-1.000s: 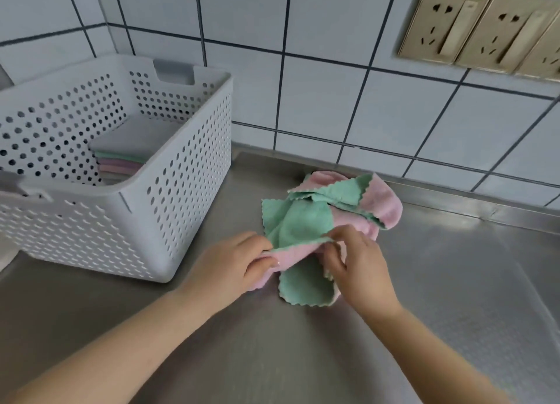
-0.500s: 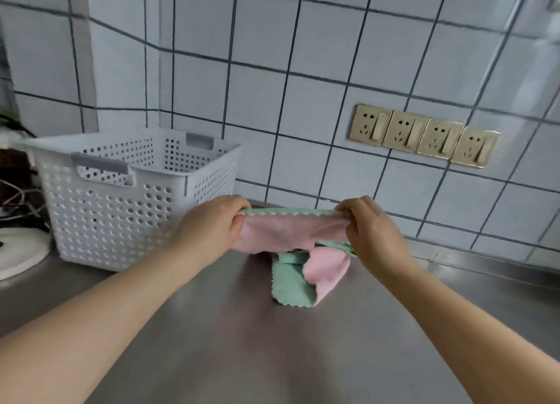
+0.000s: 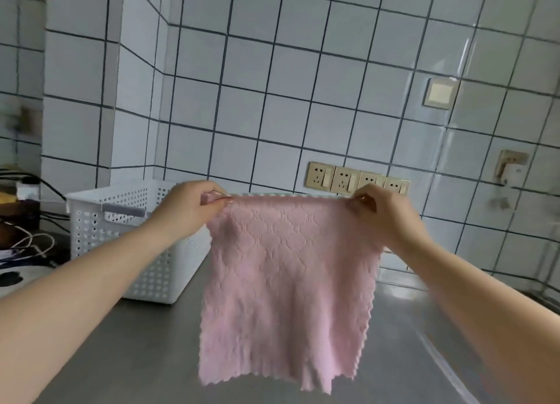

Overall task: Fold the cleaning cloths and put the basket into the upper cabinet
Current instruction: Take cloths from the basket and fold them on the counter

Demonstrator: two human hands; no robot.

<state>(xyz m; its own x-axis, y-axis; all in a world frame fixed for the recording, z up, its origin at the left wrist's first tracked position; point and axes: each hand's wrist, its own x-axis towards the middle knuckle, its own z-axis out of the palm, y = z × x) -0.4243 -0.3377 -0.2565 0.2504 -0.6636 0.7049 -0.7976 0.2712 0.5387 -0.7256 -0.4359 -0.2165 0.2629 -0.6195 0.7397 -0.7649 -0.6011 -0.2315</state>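
My left hand (image 3: 189, 205) and right hand (image 3: 378, 213) each pinch a top corner of the pink cloth (image 3: 288, 282) hanging above the bench (image 3: 121, 358) beside the basket (image 3: 127, 222); I'd keep each grip taut, then lay it flat, matching edges.

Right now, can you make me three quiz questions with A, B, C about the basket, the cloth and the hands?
1. Where is the basket?
A. Left of the cloth
B. Right of the cloth
C. On the wall

2. What colour is the cloth side we see?
A. Blue
B. Pink
C. Yellow

3. How is the cloth held?
A. Lying folded
B. Hanging spread out
C. Rolled up

Answers:
1 A, it stands on the counter at the left.
2 B, the facing side is pink.
3 B, the left hand and right hand pinch its top corners.
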